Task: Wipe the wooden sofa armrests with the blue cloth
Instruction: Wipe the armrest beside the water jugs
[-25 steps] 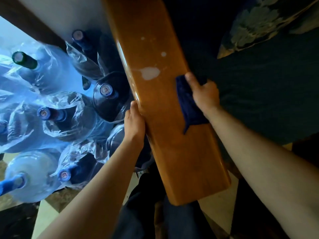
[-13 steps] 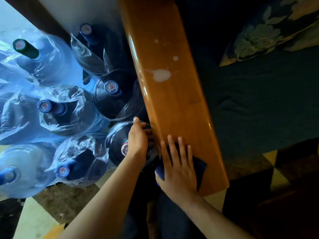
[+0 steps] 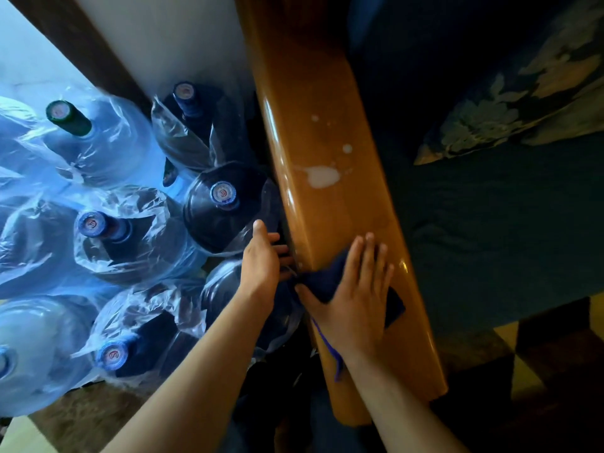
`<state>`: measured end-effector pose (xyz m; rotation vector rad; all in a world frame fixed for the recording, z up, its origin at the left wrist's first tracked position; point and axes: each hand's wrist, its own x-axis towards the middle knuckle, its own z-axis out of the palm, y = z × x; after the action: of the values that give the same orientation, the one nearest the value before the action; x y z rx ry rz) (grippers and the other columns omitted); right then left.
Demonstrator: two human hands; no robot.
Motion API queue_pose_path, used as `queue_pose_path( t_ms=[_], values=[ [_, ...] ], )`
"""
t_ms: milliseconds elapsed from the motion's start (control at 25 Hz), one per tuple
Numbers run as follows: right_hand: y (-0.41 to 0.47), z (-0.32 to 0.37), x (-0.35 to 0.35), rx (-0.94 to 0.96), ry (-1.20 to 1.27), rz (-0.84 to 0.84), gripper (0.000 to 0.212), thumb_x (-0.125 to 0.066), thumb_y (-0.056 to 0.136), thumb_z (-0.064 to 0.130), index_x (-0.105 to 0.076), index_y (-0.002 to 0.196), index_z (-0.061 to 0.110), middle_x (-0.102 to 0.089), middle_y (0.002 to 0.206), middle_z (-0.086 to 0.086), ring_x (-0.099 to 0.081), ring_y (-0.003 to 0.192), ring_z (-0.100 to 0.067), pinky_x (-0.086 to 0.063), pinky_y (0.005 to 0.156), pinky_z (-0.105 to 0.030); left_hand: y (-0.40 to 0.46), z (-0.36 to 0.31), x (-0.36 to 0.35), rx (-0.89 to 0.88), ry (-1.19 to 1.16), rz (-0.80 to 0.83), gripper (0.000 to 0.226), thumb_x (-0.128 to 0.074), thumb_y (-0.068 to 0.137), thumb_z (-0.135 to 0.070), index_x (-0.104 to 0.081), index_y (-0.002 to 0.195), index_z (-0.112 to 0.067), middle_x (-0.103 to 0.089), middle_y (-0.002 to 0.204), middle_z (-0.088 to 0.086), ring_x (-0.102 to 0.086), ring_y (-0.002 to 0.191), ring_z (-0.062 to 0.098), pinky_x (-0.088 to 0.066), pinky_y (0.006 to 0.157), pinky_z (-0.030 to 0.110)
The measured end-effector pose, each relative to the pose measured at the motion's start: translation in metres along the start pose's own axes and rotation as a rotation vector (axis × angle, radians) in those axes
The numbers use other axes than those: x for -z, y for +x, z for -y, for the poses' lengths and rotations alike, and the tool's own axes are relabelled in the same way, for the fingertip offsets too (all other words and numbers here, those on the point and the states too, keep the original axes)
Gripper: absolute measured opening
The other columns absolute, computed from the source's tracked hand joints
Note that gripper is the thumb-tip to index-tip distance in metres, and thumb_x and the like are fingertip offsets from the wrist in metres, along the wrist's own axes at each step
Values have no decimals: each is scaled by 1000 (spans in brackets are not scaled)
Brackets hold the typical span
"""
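A glossy wooden sofa armrest point(image 3: 327, 204) runs from the top centre down to the lower right. A white splatter point(image 3: 322, 176) with smaller drops lies on its middle. My right hand point(image 3: 356, 295) presses flat on the dark blue cloth point(image 3: 327, 279) near the armrest's front end, fingers spread and pointing up along the wood. The cloth sticks out on both sides of the hand, and a loose thread hangs by my wrist. My left hand point(image 3: 264, 259) rests beside the armrest's left edge, fingers reaching toward the wood, holding nothing.
Several large water bottles point(image 3: 225, 204) wrapped in clear plastic stand tight against the armrest's left side. The dark sofa seat point(image 3: 490, 240) lies to the right, with a patterned cushion point(image 3: 510, 103) at the upper right. Tiled floor shows below.
My right hand slid the cloth from the armrest's middle right edge down to its front end, then edged back up a little. My left hand dropped lower along the left edge.
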<state>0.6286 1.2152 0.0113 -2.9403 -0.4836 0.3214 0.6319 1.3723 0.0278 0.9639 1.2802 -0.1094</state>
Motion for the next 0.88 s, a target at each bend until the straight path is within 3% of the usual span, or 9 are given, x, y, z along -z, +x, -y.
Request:
queue_pose_path(
  t_ms=[200,280,400,480,600,680,800,880],
  values=[
    [59,5,17,-7,-24,35,145,-40,63,103,2,163,8,0,171,-21,2,158,-40,-8,125,-61,13,-3,-11,7,-22,-34,59,-27,104,-61,-67,104,-17,-76,102,13,-72,98,35,-56,95,55],
    [118,26,22,26,-14,-6,145,-36,63,104,-1,163,5,-3,170,-24,-1,157,-42,-8,125,-61,21,-10,-16,-34,-23,-77,61,-26,105,-58,-70,98,-16,-77,94,13,-71,88,32,-58,90,51],
    [202,52,28,-12,18,-58,143,-30,64,104,-7,162,3,-11,168,-27,-9,155,-46,-11,125,-61,31,-30,-28,-66,-41,-135,61,-26,107,-57,-67,110,-12,-75,95,14,-69,84,28,-55,77,44],
    [235,60,26,-85,55,-133,132,-32,70,99,-17,161,4,-24,165,-26,-26,150,-45,-24,121,-58,39,-39,-37,-74,-43,-194,60,-25,107,-58,-65,113,-14,-74,97,11,-69,88,27,-54,74,42],
    [256,41,27,-140,221,-246,97,-44,88,80,-37,155,11,-49,148,-19,-55,128,-38,-48,101,-48,42,-47,-46,-69,-47,-248,65,-23,106,-61,-66,116,-14,-74,99,11,-70,94,29,-56,82,47],
    [256,10,36,-152,387,-171,78,-50,95,68,-44,152,16,-57,141,-14,-62,120,-34,-51,90,-43,38,-51,-54,-71,-58,-266,65,-21,106,-61,-67,110,-17,-74,99,11,-70,94,28,-54,84,47],
    [204,-34,42,-62,440,-3,81,-37,95,71,-33,157,21,-52,152,-10,-57,133,-28,-48,100,-35,35,-59,-67,-98,-46,-301,66,-19,105,-63,-69,103,-20,-75,100,10,-70,97,27,-55,92,52],
    [176,-37,41,162,243,60,94,-23,91,81,-6,163,23,-19,170,-9,-26,154,-28,-28,121,-39,38,-65,-73,-121,-50,-327,68,-19,104,-65,-70,104,-20,-76,100,11,-71,98,28,-54,97,58]
  ],
)
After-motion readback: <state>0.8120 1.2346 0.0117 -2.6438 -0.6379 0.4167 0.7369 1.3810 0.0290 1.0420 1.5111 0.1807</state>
